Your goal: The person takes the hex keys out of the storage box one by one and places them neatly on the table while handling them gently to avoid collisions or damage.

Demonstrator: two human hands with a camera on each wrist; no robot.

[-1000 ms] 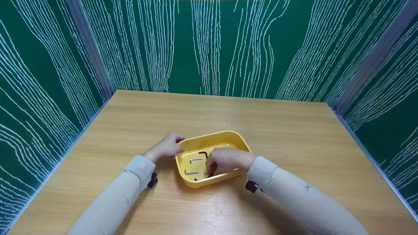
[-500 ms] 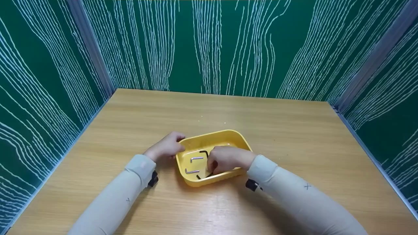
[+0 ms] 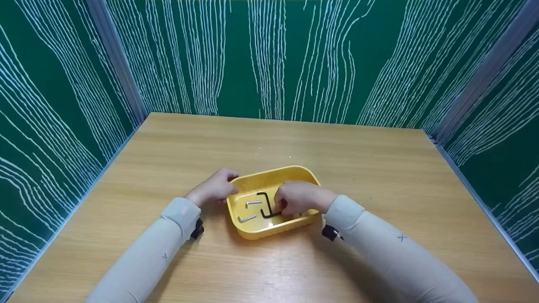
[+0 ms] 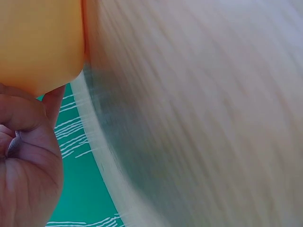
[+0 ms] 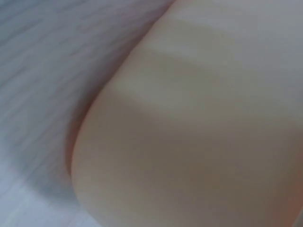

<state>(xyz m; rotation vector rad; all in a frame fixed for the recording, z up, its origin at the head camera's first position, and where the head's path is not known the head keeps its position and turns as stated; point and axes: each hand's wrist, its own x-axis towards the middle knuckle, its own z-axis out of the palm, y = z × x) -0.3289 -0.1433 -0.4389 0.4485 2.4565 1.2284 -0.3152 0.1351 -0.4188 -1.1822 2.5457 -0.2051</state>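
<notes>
A yellow plastic bin [image 3: 252, 235] stands on the wooden table. My left hand [image 3: 215, 185] grips its left end, thumb over the rim and fingers outside; the left wrist view shows that hand [image 4: 28, 156] against the bin's outer wall [image 4: 42, 42]. My right hand [image 3: 300, 197] reaches inside with curled fingers and pinches the end of a black hex key [image 3: 266, 216], whose short bent end points left. Another black hex key [image 3: 268, 200] lies just beyond it. Two silver hex keys [image 3: 253, 203] rest on the bin floor to the left. The right wrist view has only the bin's wall [image 5: 189, 156].
The wooden table [image 3: 189, 143] spreads around the bin, with a few tiny pale specks behind it. Green panels with white wavy lines [image 3: 236, 63] enclose the table at the back and both sides. A small black camera [image 3: 330, 232] sits under the right sleeve.
My right hand has moved right and slightly away within the bin, and the black hex key at its fingers has shifted away from the near wall. The left hand keeps its grip.
</notes>
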